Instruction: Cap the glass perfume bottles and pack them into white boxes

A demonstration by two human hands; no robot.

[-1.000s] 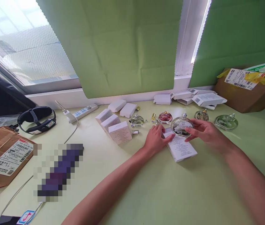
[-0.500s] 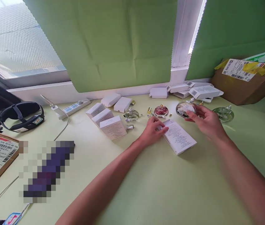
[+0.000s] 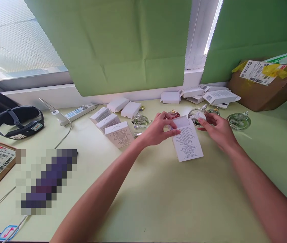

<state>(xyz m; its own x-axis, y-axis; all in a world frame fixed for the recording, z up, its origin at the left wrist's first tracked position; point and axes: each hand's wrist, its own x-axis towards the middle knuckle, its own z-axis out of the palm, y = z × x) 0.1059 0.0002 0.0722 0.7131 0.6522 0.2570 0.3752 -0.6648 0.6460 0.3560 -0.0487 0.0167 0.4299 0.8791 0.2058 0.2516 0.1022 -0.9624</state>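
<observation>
My left hand point(image 3: 162, 128) grips a white printed carton point(image 3: 187, 143) near its top, tilting it up off the table; its upper end is open with a flap raised. Between the fingers and thumb of my right hand point(image 3: 218, 130) is a round glass perfume bottle point(image 3: 197, 115) with an ornate stopper, just beside the carton's open end. Behind my left hand a red perfume bottle point(image 3: 174, 113) is partly hidden. A clear perfume bottle point(image 3: 140, 120) stands left of it, and a green perfume bottle point(image 3: 238, 120) is to the right of my right hand.
Three upright printed cartons point(image 3: 119, 134) stand at centre left. White boxes point(image 3: 220, 96) are piled by the windowsill. Brown cardboard boxes point(image 3: 265, 89) flank the table. At left are a power strip point(image 3: 77, 114), a black head strap point(image 3: 19, 123) and a pixelated dark object point(image 3: 49, 182) with a cable.
My left hand has lifted the carton from lying down to a steeper tilt. My right hand has brought the bottle slightly closer to the carton's open end. The camera view has shifted a little.
</observation>
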